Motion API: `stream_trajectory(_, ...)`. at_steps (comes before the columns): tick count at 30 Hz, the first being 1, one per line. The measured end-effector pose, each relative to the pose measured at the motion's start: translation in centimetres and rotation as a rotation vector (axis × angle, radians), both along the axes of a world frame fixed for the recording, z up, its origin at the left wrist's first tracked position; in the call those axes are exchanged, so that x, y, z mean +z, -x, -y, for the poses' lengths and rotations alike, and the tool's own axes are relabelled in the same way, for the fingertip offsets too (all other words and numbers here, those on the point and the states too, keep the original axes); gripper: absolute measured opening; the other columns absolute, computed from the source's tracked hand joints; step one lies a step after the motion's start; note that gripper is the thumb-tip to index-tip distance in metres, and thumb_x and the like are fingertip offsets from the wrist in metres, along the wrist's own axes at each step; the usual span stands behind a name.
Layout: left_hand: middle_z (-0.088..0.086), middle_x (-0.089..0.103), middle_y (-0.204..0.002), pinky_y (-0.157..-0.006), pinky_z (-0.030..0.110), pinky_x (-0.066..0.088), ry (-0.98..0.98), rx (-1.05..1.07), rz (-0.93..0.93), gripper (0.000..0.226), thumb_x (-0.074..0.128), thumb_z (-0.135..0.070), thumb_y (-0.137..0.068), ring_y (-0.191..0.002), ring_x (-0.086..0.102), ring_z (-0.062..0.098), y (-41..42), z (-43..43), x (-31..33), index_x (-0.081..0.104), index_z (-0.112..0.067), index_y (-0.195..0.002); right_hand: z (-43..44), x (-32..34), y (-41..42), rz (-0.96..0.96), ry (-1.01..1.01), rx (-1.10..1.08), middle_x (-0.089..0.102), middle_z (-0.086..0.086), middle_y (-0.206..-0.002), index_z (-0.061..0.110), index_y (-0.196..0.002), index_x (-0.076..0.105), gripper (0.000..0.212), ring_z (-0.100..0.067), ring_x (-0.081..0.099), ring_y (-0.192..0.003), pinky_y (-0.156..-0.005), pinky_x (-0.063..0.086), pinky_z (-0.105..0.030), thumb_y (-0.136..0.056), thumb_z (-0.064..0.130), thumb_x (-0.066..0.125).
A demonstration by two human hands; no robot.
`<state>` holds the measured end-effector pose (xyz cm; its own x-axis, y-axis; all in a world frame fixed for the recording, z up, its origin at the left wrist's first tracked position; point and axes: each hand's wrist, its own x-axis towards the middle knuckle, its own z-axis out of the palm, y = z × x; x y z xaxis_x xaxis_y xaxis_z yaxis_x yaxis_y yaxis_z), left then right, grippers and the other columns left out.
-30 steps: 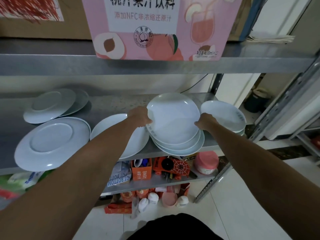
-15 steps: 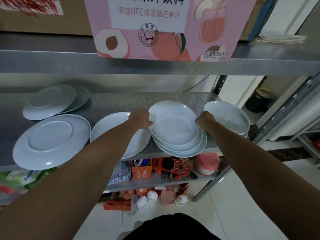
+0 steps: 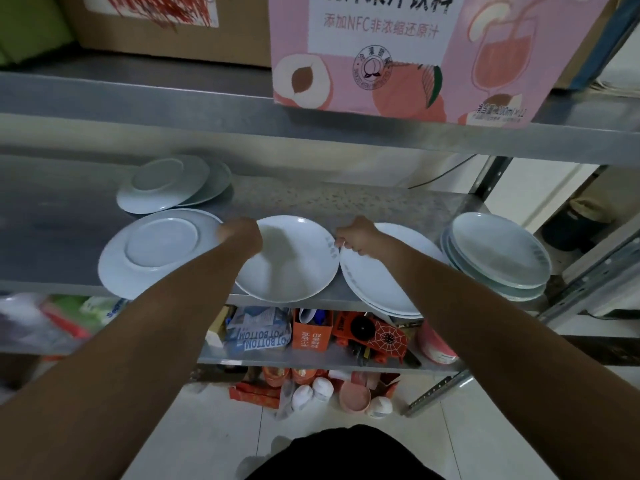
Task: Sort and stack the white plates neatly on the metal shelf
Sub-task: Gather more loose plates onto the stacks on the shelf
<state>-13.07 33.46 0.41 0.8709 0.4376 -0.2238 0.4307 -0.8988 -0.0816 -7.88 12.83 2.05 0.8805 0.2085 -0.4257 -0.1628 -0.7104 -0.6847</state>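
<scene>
On the metal shelf (image 3: 346, 200) a single white plate (image 3: 291, 268) lies face up at the front edge. My left hand (image 3: 240, 233) closes on its left rim, and my right hand (image 3: 356, 237) closes on its right rim, just beside a stack of white plates (image 3: 377, 285). Another stack of plates (image 3: 498, 254) stands at the shelf's right end. One large plate (image 3: 156, 251) lies upside down left of my left hand. Behind it two more upside-down plates (image 3: 173, 181) overlap.
A pink juice carton (image 3: 398, 53) and a brown cardboard box (image 3: 173, 26) stand on the shelf above, low over the plates. The shelf below holds packets, an orange box (image 3: 310, 332) and a pink tub (image 3: 434, 344). A metal upright (image 3: 491, 174) stands at the back right.
Both hands have left the stack they held and moved left onto the single plate beside it. The view has swung left, so the plates sit further right in the picture.
</scene>
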Motion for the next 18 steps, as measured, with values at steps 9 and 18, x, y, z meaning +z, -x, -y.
stream_trajectory(9, 0.011, 0.059, -0.13, -0.099, 0.036, 0.045, 0.035, 0.05, 0.058, 0.037, 0.046, -0.017, -0.095, -0.121, 0.057, 0.031, 2.5, -1.7, -0.9, 0.052, -0.007, -0.13, -5.1, -3.2, 3.1, -0.272, 0.497, 0.179, 0.072, -0.009, -0.056, -0.006, -0.099, 0.045, 0.039, -0.013, 0.038, -0.048, -0.053, 0.031, -0.022, -0.101, 0.032, 0.034)
stream_trajectory(18, 0.018, 0.055, -0.132, -0.096, 0.044, 0.052, 0.424, 0.264, 0.178, 0.051, 0.05, -0.015, -0.093, -0.114, 0.061, 0.036, 2.8, -2.1, -2.1, 0.032, 0.0, -0.138, -3.4, -5.0, 4.9, -0.46, -0.035, -0.275, 0.055, -0.006, -0.088, 0.008, -0.101, 0.046, 0.008, -0.01, 0.041, -0.016, -0.026, 0.027, -0.008, -0.097, 0.016, 0.047)
